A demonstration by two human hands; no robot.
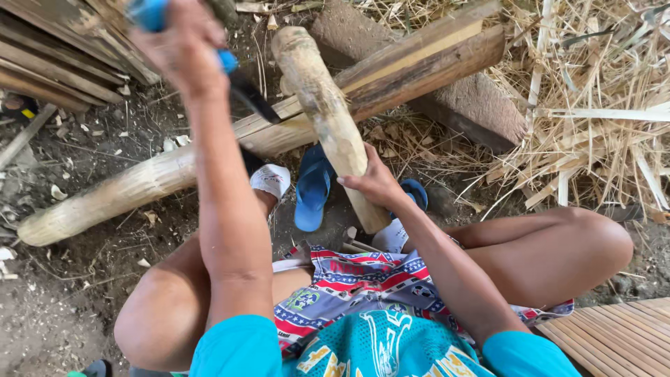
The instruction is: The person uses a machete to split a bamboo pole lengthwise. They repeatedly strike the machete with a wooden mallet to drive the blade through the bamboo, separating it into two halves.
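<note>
You're over bare dirt ground (63,307) in daylight. Long bamboo pole (105,199) crosses it; stacked planks (49,63) above the pole's left end, straw pile (593,105) far right, slatted mat (614,335) lower right.

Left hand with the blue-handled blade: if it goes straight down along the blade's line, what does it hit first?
Probably the upright bamboo piece that the right hand steadies; the left hand aims the blade toward it. Depth is unclear.

Place: outdoor rural bamboo-working yard
Evidence: dirt ground (63,307), bamboo poles (125,188), straw litter (593,84), stacked slats (56,63)
</note>
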